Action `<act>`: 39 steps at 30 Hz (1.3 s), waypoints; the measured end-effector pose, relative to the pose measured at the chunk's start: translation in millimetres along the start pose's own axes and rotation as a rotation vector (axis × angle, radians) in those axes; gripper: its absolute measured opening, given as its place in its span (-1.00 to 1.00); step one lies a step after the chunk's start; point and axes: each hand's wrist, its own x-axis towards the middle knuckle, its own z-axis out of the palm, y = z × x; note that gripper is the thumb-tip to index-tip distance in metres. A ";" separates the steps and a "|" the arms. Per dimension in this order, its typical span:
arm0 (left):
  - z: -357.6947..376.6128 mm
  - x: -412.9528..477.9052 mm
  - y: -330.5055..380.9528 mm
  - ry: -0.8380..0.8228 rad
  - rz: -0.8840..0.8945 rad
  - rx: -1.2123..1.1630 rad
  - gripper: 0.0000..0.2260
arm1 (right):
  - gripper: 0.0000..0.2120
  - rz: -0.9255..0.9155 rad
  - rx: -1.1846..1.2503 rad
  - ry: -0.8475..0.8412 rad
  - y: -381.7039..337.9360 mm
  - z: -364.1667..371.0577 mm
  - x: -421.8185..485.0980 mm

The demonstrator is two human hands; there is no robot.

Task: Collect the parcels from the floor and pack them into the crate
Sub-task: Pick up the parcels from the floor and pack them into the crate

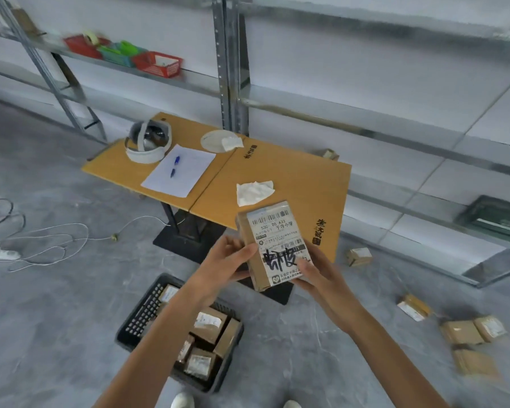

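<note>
I hold a brown cardboard parcel (273, 242) with a white shipping label and black marker writing up in front of me, above the floor. My left hand (230, 257) grips its left edge, thumb across the face. My right hand (315, 275) grips its lower right corner, thumb on the label. Below my left forearm a black slotted crate (142, 316) stands on the floor with several parcels (208, 322) inside. More parcels lie on the floor to the right: one small one (359, 256), another (414, 307), and a cluster (471, 331).
A low wooden table (295, 178) on a black base stands ahead, carrying a headset (147, 142), paper with a pen (178, 169), a plate and a tissue. Metal shelving (230, 63) lines the wall. White cables and a power strip (3, 254) trail across the floor at left.
</note>
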 end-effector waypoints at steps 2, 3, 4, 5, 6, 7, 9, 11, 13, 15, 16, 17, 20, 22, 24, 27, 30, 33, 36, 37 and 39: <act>-40.7 -2.1 7.3 0.038 0.008 -0.060 -0.74 | -0.34 0.018 0.055 0.068 8.0 42.2 18.5; -61.7 -4.0 11.8 0.051 0.007 -0.082 -0.73 | -0.28 0.033 0.101 0.106 12.6 65.4 27.5; -82.5 -5.7 16.5 0.064 0.009 -0.095 -0.72 | -0.22 0.042 0.150 0.143 17.4 88.9 37.0; -102.7 -5.9 20.9 0.076 0.016 -0.112 -0.70 | -0.16 0.047 0.191 0.178 22.0 111.7 47.0; -122.1 -5.6 24.9 0.089 0.024 -0.140 -0.68 | -0.10 0.057 0.213 0.204 25.7 134.0 56.7; -139.8 -5.7 28.5 0.108 0.029 -0.174 -0.66 | -0.05 0.081 0.215 0.211 28.8 155.1 65.1; -168.3 -4.6 34.3 0.155 0.038 -0.205 -0.56 | 0.03 0.127 0.196 0.163 35.3 193.8 76.8; -190.3 -0.4 35.4 0.151 0.031 -0.179 -0.40 | 0.06 0.133 0.210 0.106 42.1 225.3 83.9; -207.7 5.0 35.9 0.102 -0.003 -0.096 -0.26 | -0.04 0.112 0.207 0.093 46.1 244.9 91.6; -221.8 12.6 38.1 0.045 -0.049 0.020 -0.29 | -0.12 0.102 0.187 0.116 47.0 252.7 102.1; -228.4 16.7 39.6 0.022 -0.075 0.073 -0.34 | -0.15 0.104 0.173 0.133 47.2 253.3 107.8; -234.3 21.3 40.5 0.009 -0.098 0.111 -0.39 | -0.16 0.108 0.155 0.148 47.9 251.6 113.8; -249.5 40.3 37.6 0.052 -0.172 0.157 -0.53 | -0.12 0.138 0.058 0.155 55.0 239.7 131.6; -258.4 53.6 30.4 0.079 -0.196 0.168 -0.59 | -0.08 0.174 0.013 0.151 62.7 232.0 142.9; -266.0 64.6 18.6 0.077 -0.206 0.234 -0.65 | -0.10 0.225 0.002 0.164 74.2 226.8 152.0; -276.7 78.0 -6.5 0.062 -0.256 0.339 -0.77 | -0.20 0.299 -0.001 0.238 97.7 224.8 159.3; -290.5 94.5 -35.1 0.025 -0.326 0.435 -0.74 | -0.40 0.353 -0.024 0.309 130.3 228.3 166.7; -310.2 110.6 -71.8 -0.008 -0.392 0.515 -0.73 | -0.56 0.417 -0.062 0.412 175.8 237.9 174.7; -331.5 123.7 -120.5 -0.054 -0.499 0.549 -0.81 | -0.59 0.541 -0.011 0.518 232.5 251.0 181.0; -340.0 128.3 -136.0 -0.072 -0.532 0.591 -0.81 | -0.57 0.590 0.023 0.549 251.8 255.7 184.2; -358.8 140.4 -168.6 -0.090 -0.609 0.626 -0.83 | -0.54 0.705 0.078 0.599 289.9 265.0 192.8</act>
